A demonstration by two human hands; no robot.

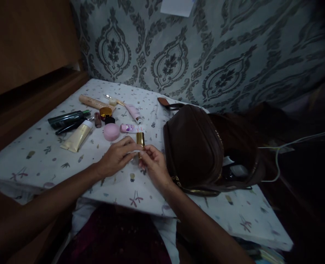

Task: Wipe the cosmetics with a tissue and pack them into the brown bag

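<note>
A slim, shiny gold lipstick tube [140, 138] stands roughly upright between my two hands, above the table. My left hand [119, 156] pinches it from the left with fingertips closed. From the other side, the thumb and fingers of my right hand [154, 161] are closed on its lower part, hiding some of it. Just beyond the fingers lie a small pink and purple tube [129, 128] and a round pink container [111, 132].
A brown leather bag [192, 146] lies unzipped on the right, dark items inside. Left on the patterned tablecloth [102, 194] are a cream tube [77, 136], a dark green tube [66, 119], a gold-lidded jar [105, 112], a beige tube [93, 102] and a pink-ended tube [133, 112].
</note>
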